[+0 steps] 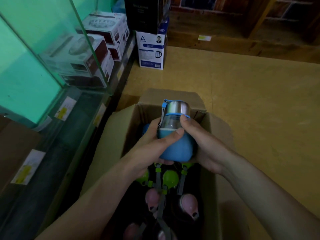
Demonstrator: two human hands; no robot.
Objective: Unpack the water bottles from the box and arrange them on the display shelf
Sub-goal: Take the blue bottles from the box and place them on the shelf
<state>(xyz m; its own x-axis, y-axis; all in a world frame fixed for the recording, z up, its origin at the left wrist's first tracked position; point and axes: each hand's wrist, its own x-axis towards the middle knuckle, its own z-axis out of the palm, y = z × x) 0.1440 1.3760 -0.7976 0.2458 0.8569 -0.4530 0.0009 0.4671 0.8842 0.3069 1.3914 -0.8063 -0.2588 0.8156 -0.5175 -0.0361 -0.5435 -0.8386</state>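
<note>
Two hands are clamping 1 blue bottle (176, 146): L hand (152, 144) is wrapping the sleeve, thumb across the front; R hand (202, 141) is curling round the other side. Bottle's hovering over the open cardboard box (107, 144). Inside I'm counting 3 green caps (170, 178), approx. 4 pink caps (188, 203), lowest ones blurry. At left, glass shelf (26, 75).

On my feed I see two bare forearms, left forearm (97, 201) and right forearm (270, 193), uncovered to the frame's lower edge (skin throughout). The left hand (152, 146) and right hand (206, 148) are bare too, thumbnails (180, 131) trimmed short.
</note>
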